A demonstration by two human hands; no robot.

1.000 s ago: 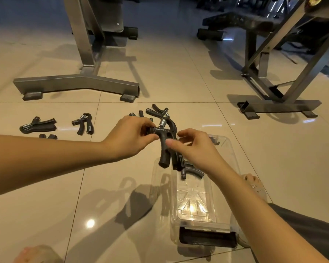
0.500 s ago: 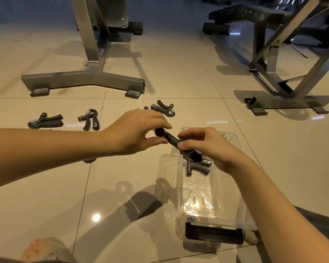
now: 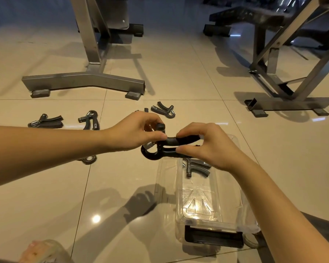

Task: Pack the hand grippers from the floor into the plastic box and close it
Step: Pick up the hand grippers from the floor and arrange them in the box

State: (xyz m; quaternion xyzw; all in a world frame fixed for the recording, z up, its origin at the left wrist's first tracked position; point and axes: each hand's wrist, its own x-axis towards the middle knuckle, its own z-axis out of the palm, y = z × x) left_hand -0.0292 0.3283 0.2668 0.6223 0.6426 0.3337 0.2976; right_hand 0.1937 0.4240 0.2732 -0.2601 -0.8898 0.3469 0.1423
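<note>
Two hands share one hand gripper [image 3: 166,149], held level just above the twelve o'clock end of the clear plastic box [image 3: 179,196]. The left hand [image 3: 133,133] pinches the head end, with thumb and fingertips curled at the knob and spring. The right hand [image 3: 209,147] pinches the two black handles between thumb and fingers, and they point toward three o'clock. A second gripper [image 3: 197,168] lies on the bottom of the box at its far end, and a black latch [image 3: 213,236] sits at the six o'clock end.

From the hands, a floor gripper [image 3: 163,111] lies on the tiles at twelve o'clock. A nearer pair lies out at nine to ten o'clock [image 3: 89,120] [image 3: 46,121]. A half-hidden gripper [image 3: 88,160] peeks from under the left forearm. A grey metal stand [image 3: 84,80] stands at eleven o'clock and a bench frame [image 3: 289,103] at two.
</note>
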